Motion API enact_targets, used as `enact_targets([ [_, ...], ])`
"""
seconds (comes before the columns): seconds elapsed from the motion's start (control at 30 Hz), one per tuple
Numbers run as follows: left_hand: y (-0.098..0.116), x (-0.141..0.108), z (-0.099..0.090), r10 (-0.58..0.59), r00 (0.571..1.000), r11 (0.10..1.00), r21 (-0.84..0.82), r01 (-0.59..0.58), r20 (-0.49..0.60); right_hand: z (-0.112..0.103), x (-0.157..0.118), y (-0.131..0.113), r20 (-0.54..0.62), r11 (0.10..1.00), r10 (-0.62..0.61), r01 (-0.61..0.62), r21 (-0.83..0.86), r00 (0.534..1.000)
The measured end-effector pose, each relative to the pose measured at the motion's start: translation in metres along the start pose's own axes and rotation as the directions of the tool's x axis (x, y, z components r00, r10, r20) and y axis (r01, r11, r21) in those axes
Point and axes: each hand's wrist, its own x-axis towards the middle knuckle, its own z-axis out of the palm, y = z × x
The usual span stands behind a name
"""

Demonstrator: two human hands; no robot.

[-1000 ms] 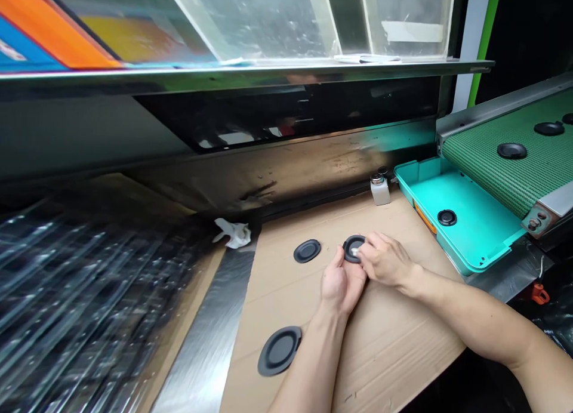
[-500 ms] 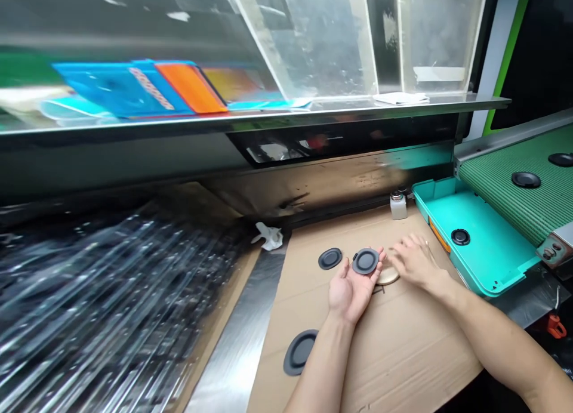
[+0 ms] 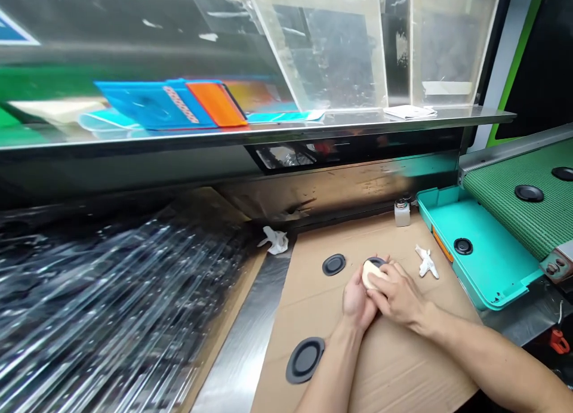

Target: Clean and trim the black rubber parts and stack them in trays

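My left hand (image 3: 356, 299) is palm up and holds a dark grey round disc with a ringed centre (image 3: 378, 261), mostly covered. In my right hand (image 3: 398, 293) is a round cream sponge-like pad (image 3: 372, 274), held over the disc; whether it touches is hard to tell. Left of my hands, an oval dark disc (image 3: 333, 264) lies on the cardboard (image 3: 403, 365). A larger dark disc (image 3: 305, 360) lies nearer, beside my left forearm. A crumpled white tissue (image 3: 427, 262) sits to the right.
A turquoise tray (image 3: 487, 240) with one black disc (image 3: 462, 246) stands beside a green conveyor belt (image 3: 501, 183) carrying black discs. A small white bottle (image 3: 401, 213) stands at the back. Clear plastic trays (image 3: 134, 305) fill the left. A metal shelf (image 3: 358, 122) overhangs the bench.
My right hand has picked the cream pad up off the cardboard and brought it left over the disc in my left hand. The tissue on the right has come into view.
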Motion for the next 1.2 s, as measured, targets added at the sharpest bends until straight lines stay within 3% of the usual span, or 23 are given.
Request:
enact_targets([
  [0.23,0.011,-0.002,-0.002,0.029,0.996,1.0,0.0,-0.029,-0.088,-0.012,0.003,0.028,0.027,0.937,0.295,-0.283,-0.205,0.955],
  [0.47,0.029,-0.013,0.001,0.03,1.0,0.97,-0.242,-0.031,-0.007,-0.003,-0.006,0.024,0.159,0.98,0.185,-0.169,-0.11,0.97],
  [0.93,0.03,-0.024,0.006,-0.047,0.985,0.948,-0.304,0.097,0.166,-0.006,-0.003,0.026,0.158,0.986,0.162,-0.155,-0.055,0.974],
  [1.2,0.029,-0.024,0.004,-0.056,0.983,0.96,-0.26,0.101,0.176,-0.009,-0.002,0.025,0.174,0.986,0.153,-0.139,-0.088,0.973],
])
